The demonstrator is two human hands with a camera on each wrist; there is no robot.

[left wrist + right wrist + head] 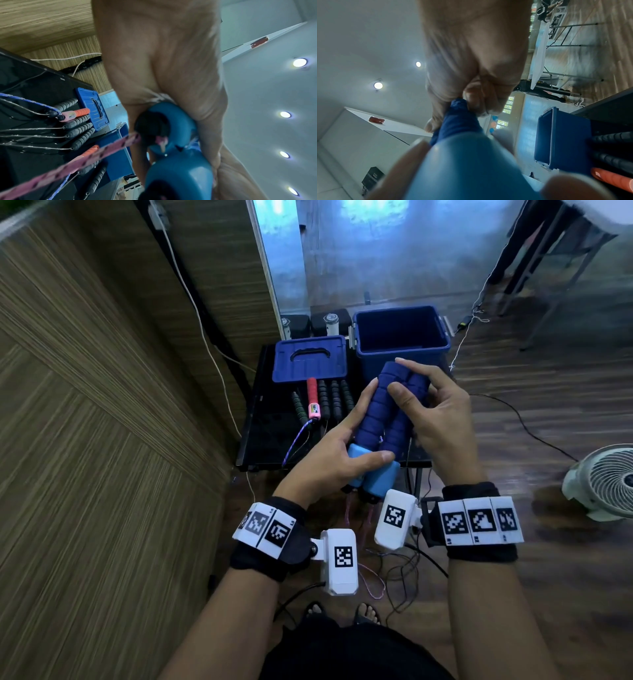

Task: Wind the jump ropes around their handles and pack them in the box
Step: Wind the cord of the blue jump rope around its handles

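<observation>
Two blue foam jump rope handles with light blue plastic ends lie side by side in the air above the black table. My left hand grips them at the light blue ends. My right hand grips their far foam tops. The pink rope hangs from the ends toward the floor. The open blue box stands behind the handles, with nothing showing inside.
The blue lid lies left of the box. Below it a row of black and green handles and a red and pink handle lie on the table, ropes trailing off the front edge. A white fan stands on the floor at right.
</observation>
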